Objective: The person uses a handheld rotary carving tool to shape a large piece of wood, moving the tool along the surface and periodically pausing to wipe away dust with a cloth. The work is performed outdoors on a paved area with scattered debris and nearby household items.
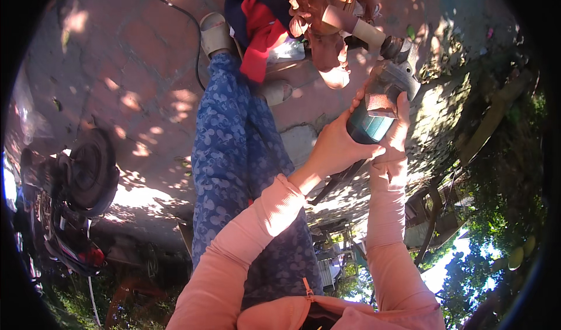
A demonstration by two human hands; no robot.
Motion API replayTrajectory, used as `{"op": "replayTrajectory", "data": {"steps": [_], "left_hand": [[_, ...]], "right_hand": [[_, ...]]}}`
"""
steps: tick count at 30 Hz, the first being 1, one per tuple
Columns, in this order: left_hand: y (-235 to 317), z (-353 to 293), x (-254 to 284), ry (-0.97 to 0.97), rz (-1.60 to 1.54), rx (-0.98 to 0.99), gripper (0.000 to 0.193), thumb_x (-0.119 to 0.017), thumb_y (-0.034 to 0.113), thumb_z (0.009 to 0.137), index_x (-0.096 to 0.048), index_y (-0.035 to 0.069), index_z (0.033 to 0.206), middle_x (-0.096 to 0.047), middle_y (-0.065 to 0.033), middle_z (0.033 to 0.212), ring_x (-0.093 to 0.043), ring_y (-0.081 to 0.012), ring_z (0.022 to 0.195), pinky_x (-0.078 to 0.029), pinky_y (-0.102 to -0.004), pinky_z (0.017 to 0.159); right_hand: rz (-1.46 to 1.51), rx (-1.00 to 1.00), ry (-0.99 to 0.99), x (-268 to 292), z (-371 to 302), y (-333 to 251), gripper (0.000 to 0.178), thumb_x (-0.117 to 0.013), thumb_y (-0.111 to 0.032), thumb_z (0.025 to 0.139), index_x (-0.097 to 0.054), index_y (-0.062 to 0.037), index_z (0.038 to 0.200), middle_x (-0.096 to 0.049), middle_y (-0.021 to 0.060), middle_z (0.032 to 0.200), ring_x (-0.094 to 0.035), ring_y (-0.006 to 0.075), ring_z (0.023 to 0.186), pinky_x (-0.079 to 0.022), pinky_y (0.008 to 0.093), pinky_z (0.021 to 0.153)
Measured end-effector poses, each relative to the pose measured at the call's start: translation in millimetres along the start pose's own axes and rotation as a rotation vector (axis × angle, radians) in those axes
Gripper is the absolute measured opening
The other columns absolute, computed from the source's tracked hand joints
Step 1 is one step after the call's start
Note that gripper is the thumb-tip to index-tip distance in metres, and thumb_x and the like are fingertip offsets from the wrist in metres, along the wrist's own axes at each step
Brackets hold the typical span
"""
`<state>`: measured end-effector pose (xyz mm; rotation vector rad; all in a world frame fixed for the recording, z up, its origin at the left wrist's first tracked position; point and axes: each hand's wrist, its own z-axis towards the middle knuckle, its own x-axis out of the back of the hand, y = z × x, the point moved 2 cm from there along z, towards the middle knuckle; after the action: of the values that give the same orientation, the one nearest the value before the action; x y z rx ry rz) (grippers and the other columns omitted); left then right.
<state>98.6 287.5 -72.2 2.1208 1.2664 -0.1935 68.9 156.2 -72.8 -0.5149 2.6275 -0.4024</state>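
My left hand (340, 146) is wrapped round the green lower body of an angle grinder (368, 127). My right hand (398, 128) grips the same tool from its right side, fingers partly hidden behind it. The grinder's grey metal head (403, 76) points away from me. From it a pale, roller-like cylindrical attachment (369, 33) reaches left toward a reddish-brown carved wood piece (329, 52). The cylinder's tip overlaps the carving in view; whether they touch I cannot tell.
Left of the carving lies a red and dark blue cloth (257, 32). A black cable (186, 11) runs over the tiled floor (146, 55) near my sandalled foot (215, 35). A wheeled vehicle (87, 172) stands at the left, and a log (494, 117) lies at the right.
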Motion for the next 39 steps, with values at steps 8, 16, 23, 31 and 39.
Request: {"op": "replayTrajectory", "data": {"steps": [8,16,23,31,39], "left_hand": [[-7,7,8,-0.064,-0.195,-0.032,0.077,-0.085,0.024,0.065,-0.048,-0.002,0.129,-0.063,-0.0092,0.111,-0.059,-0.0129,0.099,-0.046,-0.029,0.088],[-37,3,0,-0.076,-0.183,0.008,0.071,-0.084,0.02,0.067,-0.05,0.002,0.126,-0.063,-0.0058,0.107,-0.059,-0.0121,0.094,-0.047,-0.0288,0.085],[-23,-2,-8,-0.091,-0.276,0.036,0.071,-0.084,0.02,0.067,-0.05,0.002,0.126,-0.062,-0.0057,0.109,-0.059,-0.0116,0.095,-0.047,-0.029,0.085],[-3,-12,-9,-0.085,-0.245,0.14,0.069,-0.083,0.019,0.069,-0.049,0.0,0.126,-0.062,-0.0057,0.108,-0.058,-0.0114,0.097,-0.047,-0.0288,0.087],[81,-36,-14,0.048,0.246,0.072,0.087,-0.081,0.043,0.06,-0.042,-0.009,0.117,-0.063,-0.0271,0.103,-0.066,-0.0358,0.094,-0.052,-0.0384,0.081]], "right_hand": [[-0.061,-0.017,0.023,-3,13,8,0.063,-0.067,-0.05,0.081,-0.058,0.0024,0.114,-0.068,0.0176,0.091,-0.068,0.0271,0.08,-0.059,0.0376,0.07],[-0.079,-0.059,0.297,8,-4,23,0.065,-0.067,-0.053,0.08,-0.058,0.0024,0.114,-0.066,0.0154,0.091,-0.065,0.0246,0.082,-0.055,0.036,0.075],[-0.105,-0.111,0.135,11,-3,8,0.061,-0.071,-0.047,0.079,-0.059,0.0014,0.113,-0.067,0.0143,0.095,-0.067,0.0231,0.082,-0.056,0.0351,0.073],[0.01,-0.161,0.145,-1,-6,3,0.054,-0.072,-0.039,0.081,-0.056,0.0004,0.115,-0.066,0.0141,0.093,-0.067,0.0212,0.081,-0.057,0.0345,0.073],[0.415,-0.147,-0.111,-42,-23,-25,0.075,-0.052,-0.064,0.086,-0.048,0.0029,0.12,-0.059,0.0165,0.095,-0.06,0.0279,0.084,-0.051,0.0393,0.078]]}}
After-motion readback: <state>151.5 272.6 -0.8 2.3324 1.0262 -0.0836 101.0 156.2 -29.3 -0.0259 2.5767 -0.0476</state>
